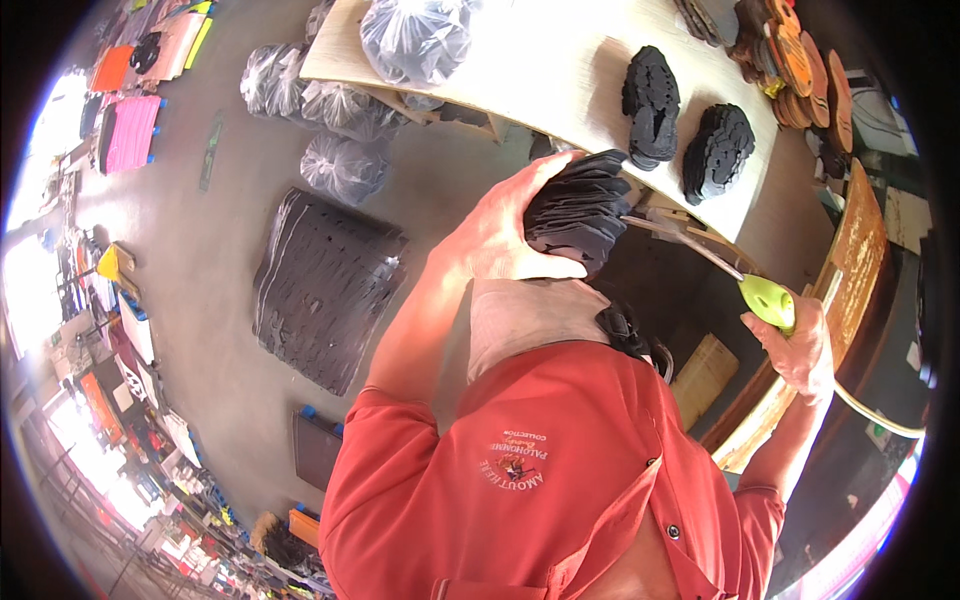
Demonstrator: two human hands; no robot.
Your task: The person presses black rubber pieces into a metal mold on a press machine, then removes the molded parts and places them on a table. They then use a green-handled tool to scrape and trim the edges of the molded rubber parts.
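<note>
A thick stack of thin black sole-shaped pieces [575, 215] is gripped in my left hand [492, 228], the thumb along its near side and the fingers round its far side. My right hand [805, 350] is closed round the lime-green handle of a corded tool [766, 303]. From that handle a long, thin metal shaft runs left, its end at the right edge of the stack; whether it touches is too small to tell. A pale cord [870, 412] trails off behind the hand. Two similar black stacks [652, 105] lie on the pale table [540, 65] beyond.
A stuffed clear plastic bag [415, 40] sits on the table, and more bags [345, 165] lie on the floor beside it. Black sheets with cut-out slots [325, 290] lie to my left. Orange sole shapes [790, 60] and a worn wooden board [855, 245] are at the right.
</note>
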